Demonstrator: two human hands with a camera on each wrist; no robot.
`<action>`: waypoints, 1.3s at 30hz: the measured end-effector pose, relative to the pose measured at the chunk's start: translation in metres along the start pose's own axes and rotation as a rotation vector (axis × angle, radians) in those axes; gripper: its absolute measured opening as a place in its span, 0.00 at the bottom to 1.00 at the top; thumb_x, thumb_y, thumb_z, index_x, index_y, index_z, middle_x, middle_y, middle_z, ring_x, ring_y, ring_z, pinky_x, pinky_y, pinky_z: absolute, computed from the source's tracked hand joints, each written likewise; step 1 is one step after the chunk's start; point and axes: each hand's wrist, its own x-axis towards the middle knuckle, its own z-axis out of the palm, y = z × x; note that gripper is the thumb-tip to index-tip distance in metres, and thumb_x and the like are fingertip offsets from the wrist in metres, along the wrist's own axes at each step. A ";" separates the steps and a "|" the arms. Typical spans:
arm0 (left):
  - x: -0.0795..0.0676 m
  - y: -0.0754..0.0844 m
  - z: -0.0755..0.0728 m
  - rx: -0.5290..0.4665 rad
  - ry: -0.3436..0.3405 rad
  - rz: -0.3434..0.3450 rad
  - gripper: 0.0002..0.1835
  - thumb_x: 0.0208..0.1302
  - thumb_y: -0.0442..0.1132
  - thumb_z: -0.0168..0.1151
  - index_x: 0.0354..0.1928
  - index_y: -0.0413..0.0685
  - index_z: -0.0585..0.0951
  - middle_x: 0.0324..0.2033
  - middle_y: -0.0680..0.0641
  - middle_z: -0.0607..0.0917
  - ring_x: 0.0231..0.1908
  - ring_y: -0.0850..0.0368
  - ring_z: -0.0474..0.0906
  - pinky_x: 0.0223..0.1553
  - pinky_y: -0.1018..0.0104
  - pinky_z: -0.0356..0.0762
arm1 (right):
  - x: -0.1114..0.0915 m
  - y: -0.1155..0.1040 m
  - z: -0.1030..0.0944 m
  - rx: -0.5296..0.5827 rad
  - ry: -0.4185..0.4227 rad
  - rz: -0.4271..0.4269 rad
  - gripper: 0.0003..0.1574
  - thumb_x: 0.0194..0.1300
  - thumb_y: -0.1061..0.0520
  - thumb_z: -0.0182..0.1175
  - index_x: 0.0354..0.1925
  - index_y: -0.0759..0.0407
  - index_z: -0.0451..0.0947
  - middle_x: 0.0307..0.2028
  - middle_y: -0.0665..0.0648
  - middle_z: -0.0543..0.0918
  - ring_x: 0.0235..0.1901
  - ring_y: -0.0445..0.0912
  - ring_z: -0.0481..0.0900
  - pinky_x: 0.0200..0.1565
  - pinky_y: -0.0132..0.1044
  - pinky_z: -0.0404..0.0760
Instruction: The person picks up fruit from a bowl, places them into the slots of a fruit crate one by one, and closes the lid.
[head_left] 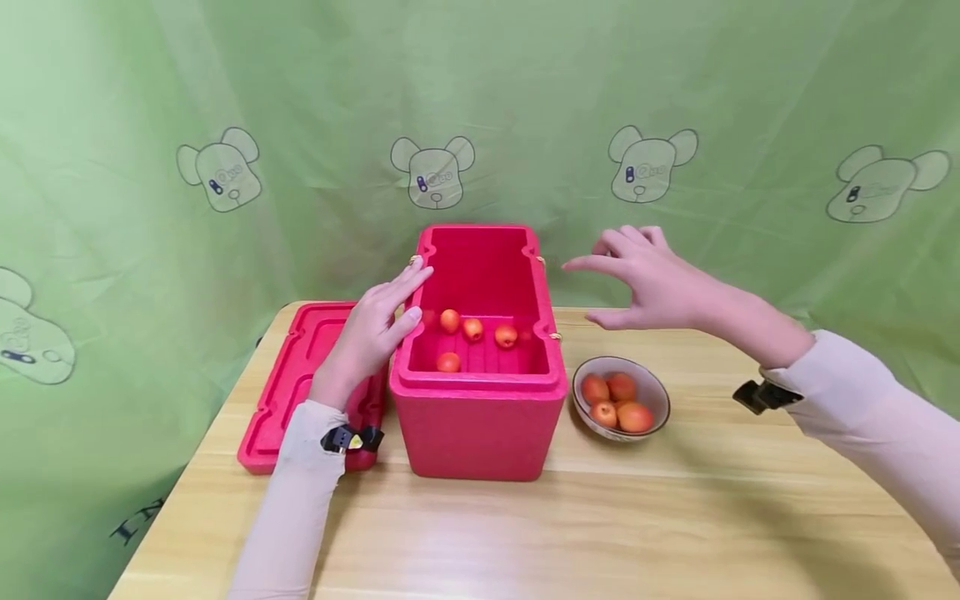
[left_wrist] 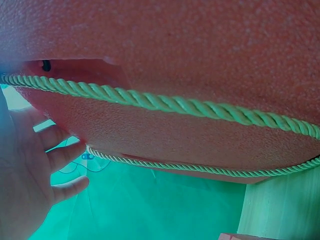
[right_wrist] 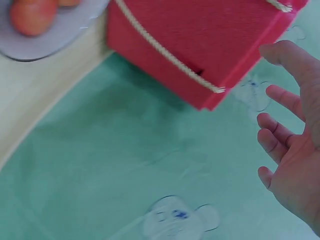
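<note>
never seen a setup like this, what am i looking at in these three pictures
There's no machine here, just a person's two bare hands. The wide picture comes from a camera on the head, looking down; the other two come from cameras on the left and right wrists.

On the wooden table stands an open red box with orange fruits inside. A red lid lies to its left, a bowl of similar fruits to its right.

The left hand rests at the box's rim; the raised right hand holds nothing.
</note>
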 end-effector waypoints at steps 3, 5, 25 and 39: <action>-0.001 0.000 0.000 -0.002 0.003 0.000 0.33 0.72 0.51 0.49 0.78 0.58 0.64 0.79 0.50 0.61 0.79 0.54 0.57 0.74 0.42 0.59 | -0.015 0.007 0.008 0.005 -0.016 0.038 0.36 0.50 0.51 0.77 0.59 0.51 0.81 0.39 0.51 0.75 0.41 0.45 0.66 0.49 0.51 0.59; -0.001 0.000 0.000 0.000 0.003 0.003 0.33 0.73 0.52 0.47 0.78 0.58 0.64 0.79 0.50 0.61 0.79 0.53 0.57 0.74 0.42 0.59 | -0.024 0.011 0.013 0.002 -0.026 0.057 0.36 0.49 0.51 0.78 0.59 0.51 0.82 0.38 0.50 0.75 0.41 0.45 0.66 0.48 0.51 0.59; -0.001 -0.002 0.000 0.004 0.009 0.012 0.33 0.73 0.53 0.49 0.78 0.60 0.63 0.79 0.51 0.60 0.79 0.55 0.57 0.74 0.41 0.60 | -0.080 0.020 0.064 0.006 -0.215 0.097 0.27 0.44 0.58 0.79 0.47 0.47 0.87 0.37 0.49 0.72 0.40 0.46 0.68 0.47 0.50 0.63; 0.000 -0.002 -0.001 -0.006 -0.008 -0.002 0.34 0.73 0.57 0.46 0.79 0.62 0.62 0.80 0.53 0.59 0.79 0.55 0.55 0.75 0.42 0.58 | -0.087 0.023 0.087 0.038 -0.276 0.086 0.28 0.36 0.57 0.83 0.41 0.46 0.89 0.38 0.50 0.74 0.41 0.47 0.67 0.44 0.46 0.60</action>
